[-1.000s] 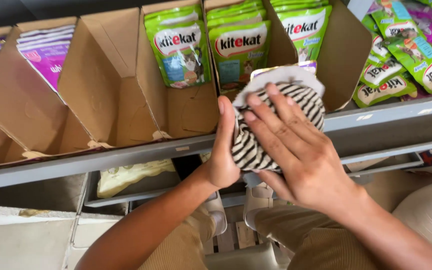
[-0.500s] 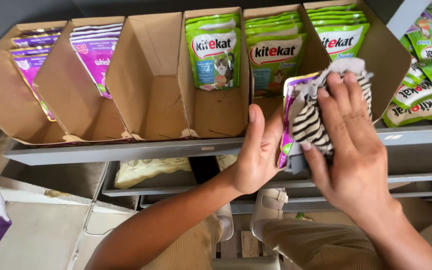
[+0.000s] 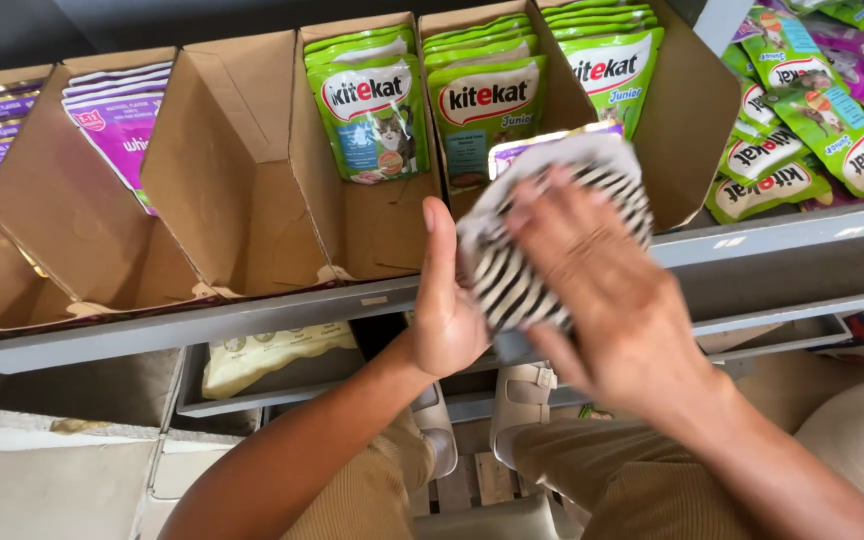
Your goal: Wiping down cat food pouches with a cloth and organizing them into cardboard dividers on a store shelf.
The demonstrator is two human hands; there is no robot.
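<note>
My left hand [image 3: 447, 305] holds a purple-topped pet food pouch [image 3: 542, 145] from underneath, thumb up along its left edge. A black-and-white striped cloth [image 3: 507, 285] covers most of the pouch, and my right hand [image 3: 602, 290] presses the cloth flat against it, fingers spread. Both hands are in front of a grey shelf edge [image 3: 252, 320], just before the open cardboard trays. Only the pouch's top strip shows above the cloth.
Cardboard display trays [image 3: 232, 190] stand in a row on the shelf. Two hold green pouches [image 3: 372, 105], left ones hold purple pouches [image 3: 117, 115], one between is bare. More green and purple pouches [image 3: 812, 110] lie at right. A lower shelf holds a pale bag [image 3: 262, 350].
The view has shifted, so the trays sit further right. My right hand has slid down and left over the cloth, rubbing the pouch; the left hand keeps its hold.
</note>
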